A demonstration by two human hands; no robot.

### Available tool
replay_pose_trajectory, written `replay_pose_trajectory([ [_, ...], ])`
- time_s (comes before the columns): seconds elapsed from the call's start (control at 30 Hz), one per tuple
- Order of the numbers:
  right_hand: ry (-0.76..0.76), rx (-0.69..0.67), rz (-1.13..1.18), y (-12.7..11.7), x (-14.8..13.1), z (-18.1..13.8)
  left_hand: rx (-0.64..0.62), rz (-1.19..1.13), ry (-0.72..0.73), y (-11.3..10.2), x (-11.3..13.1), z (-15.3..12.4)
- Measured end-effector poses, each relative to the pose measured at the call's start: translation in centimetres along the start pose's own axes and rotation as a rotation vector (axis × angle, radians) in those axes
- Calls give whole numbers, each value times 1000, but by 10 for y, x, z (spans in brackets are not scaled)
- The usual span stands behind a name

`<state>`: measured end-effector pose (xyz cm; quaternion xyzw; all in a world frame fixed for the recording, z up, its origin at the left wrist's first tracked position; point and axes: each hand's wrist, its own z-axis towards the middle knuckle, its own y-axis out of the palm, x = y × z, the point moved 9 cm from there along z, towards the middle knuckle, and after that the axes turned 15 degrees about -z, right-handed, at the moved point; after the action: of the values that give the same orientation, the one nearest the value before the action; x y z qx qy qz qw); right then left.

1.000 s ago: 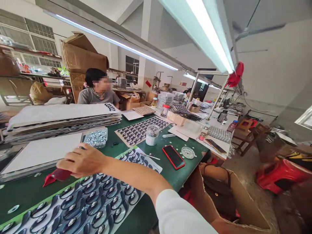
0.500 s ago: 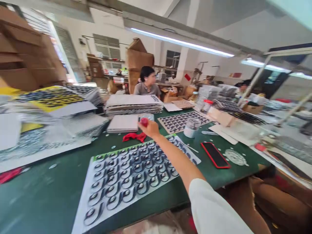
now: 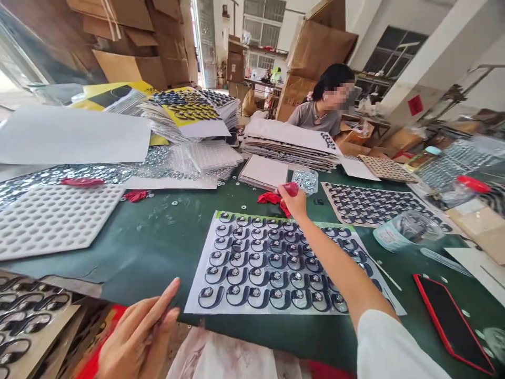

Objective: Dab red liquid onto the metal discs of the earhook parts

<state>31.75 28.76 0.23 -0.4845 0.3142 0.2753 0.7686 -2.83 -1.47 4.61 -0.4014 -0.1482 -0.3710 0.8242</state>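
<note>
My right hand (image 3: 298, 204) reaches forward over the table, its fingers closed around a red, rounded thing (image 3: 291, 188), perhaps a handle; its other end is hidden. Just beyond it stands a clear tray of small shiny washers (image 3: 305, 180). A crumpled red cloth (image 3: 272, 199) lies to the hand's left. Under my forearm is a white sheet (image 3: 201, 302) with rows of dark, curved pieces, each with a shiny metal round. My left hand (image 3: 136, 334) hovers near the table's front edge, fingers stretched out and holding nothing, left of that sheet.
A red-edged phone (image 3: 453, 321) and a clear tub (image 3: 408, 231) are at right. Another sheet of dark pieces (image 3: 379, 205) lies behind the tub. A white dimpled board (image 3: 59, 218) rests at left. Stacked sheets (image 3: 290, 142) stand at the back, before a seated person (image 3: 319, 118).
The view has swung left and down. My left hand has come into view at lower left. My right hand still grips the red thing, close to the red cloth and the washer tray.
</note>
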Motion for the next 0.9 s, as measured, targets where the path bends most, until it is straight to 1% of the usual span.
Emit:
replay_pose_trajectory([
  [0.1, 49, -55, 87, 5, 7, 6, -113, -54, 69, 33, 0, 25],
  [0.2, 82, -70, 173, 9, 0, 14, -216, -56, 126, 68, -6, 58],
  [0.23, 96, -105, 214, 15, -4, 15, -240, -43, 140, 79, -9, 70],
  [0.27, 118, -168, 266, 25, -9, 15, -268, -24, 156, 90, -13, 80],
  [0.37, 256, -470, 498, 70, -21, 4, -361, 37, 231, 122, -23, 106],
  [0.43, 344, -624, 609, 95, -27, -6, -388, 35, 293, 136, -26, 117],
  [0.5, 367, -697, 642, 111, -32, -12, -386, 3, 334, 144, -27, 124],
  [0.57, 331, -720, 617, 118, -35, -14, -378, -30, 351, 148, -28, 127],
  [0.7, 217, -694, 546, 120, -45, -18, -397, -51, 358, 153, -26, 130],
  [0.9, 52, -650, 502, 121, -59, -29, -388, -42, 371, 157, -23, 134],
])
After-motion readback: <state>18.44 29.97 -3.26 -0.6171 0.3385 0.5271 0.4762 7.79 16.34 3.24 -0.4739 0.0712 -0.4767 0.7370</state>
